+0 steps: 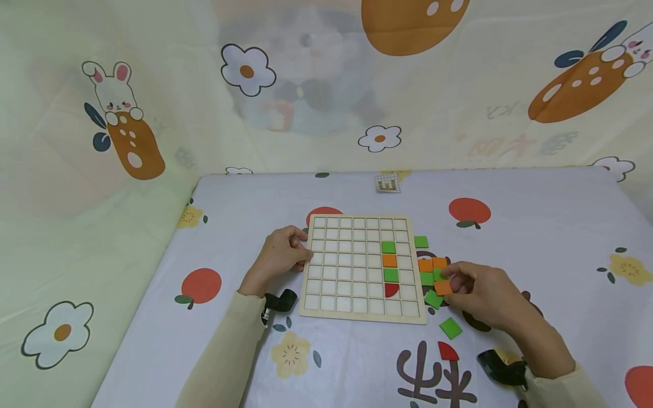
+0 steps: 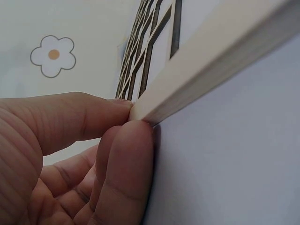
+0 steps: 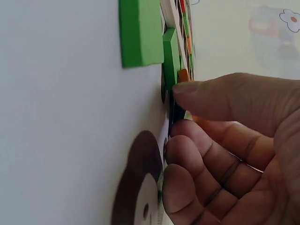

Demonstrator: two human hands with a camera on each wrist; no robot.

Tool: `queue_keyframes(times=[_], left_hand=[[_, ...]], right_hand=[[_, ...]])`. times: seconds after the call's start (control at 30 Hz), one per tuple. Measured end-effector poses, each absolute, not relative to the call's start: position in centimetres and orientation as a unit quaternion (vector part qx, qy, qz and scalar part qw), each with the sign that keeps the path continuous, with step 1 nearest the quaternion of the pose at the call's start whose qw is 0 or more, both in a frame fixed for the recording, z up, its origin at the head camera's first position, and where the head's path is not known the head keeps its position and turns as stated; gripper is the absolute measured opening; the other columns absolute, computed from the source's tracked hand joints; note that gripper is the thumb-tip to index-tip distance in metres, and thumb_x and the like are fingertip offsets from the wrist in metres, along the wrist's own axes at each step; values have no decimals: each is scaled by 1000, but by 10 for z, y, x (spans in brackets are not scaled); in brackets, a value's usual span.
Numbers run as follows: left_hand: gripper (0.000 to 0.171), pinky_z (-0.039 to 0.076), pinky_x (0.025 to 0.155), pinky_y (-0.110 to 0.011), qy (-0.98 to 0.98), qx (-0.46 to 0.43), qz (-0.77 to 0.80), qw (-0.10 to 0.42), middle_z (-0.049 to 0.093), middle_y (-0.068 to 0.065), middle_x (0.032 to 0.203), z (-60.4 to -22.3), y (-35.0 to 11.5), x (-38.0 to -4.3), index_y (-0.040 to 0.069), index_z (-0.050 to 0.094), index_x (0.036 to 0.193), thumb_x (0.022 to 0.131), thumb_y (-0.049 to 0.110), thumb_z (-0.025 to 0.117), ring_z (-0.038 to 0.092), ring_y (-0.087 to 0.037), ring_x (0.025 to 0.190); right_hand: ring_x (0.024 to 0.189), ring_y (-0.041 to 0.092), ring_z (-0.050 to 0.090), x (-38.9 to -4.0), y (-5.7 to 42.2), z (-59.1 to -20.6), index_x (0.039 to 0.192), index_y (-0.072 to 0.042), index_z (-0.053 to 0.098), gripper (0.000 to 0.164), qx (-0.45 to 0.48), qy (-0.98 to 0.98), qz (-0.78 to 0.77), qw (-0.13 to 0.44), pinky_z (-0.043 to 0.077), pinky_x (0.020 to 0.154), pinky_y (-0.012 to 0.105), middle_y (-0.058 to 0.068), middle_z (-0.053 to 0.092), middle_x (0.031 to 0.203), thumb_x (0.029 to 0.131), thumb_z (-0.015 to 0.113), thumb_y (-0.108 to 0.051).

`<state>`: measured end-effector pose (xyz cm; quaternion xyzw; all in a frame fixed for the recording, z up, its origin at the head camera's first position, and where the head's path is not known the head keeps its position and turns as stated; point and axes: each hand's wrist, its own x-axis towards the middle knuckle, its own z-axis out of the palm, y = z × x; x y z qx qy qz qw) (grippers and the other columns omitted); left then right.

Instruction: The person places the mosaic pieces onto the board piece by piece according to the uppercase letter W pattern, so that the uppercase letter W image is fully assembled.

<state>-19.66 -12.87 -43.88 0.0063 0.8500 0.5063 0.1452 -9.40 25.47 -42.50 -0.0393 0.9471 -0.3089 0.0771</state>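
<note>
Near the middle of the worktop (image 1: 245, 209): square grid board (image 1: 345, 274), pale wood, thin ribs, whitish square cells, plain flat rim. Column second from its right edge carries, far to near: green tile (image 1: 388, 247), orange tile (image 1: 390, 260), another green, then a red rounded piece (image 1: 391, 290), each in its own cell. Left hand (image 1: 278, 252) pinches the board's left edge, thumb and index on the rim. Right hand (image 1: 490, 292) pinches a loose orange tile (image 1: 442, 288) between thumb and fingertips, just off the board's right edge; wrist view mostly hides that one. Green and orange tiles cluster around it: solid colour, crisp corners, thick square sides. Stray green tile (image 1: 450, 328) off the board's near right corner, red fan-shaped piece (image 1: 449, 351) nearer still. Small grid-printed card (image 1: 388, 183) by the worktop's far edge.
</note>
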Motion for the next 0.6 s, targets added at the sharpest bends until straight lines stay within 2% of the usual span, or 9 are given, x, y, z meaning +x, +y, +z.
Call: queue_keyframes(times=[0.27,0.6], left_hand=[[34,58,57,-25,850,8,506,148,65,-9,84,-438,-129,-197,-1,64,119,88,4,78,65,-14,60],[34,58,57,-25,849,6,508,148,65,-9,84,-438,-130,-196,-1,64,119,88,4,79,65,-14,59]], right_hand=[[82,19,57,-96,254,-426,111,2,74,33,-41,947,-306,89,51,63,21,0,65,86,81,84,-9],[83,21,54,-97,249,-424,101,-7,74,26,-52,949,-293,102,48,64,24,1,60,85,78,87,-10]])
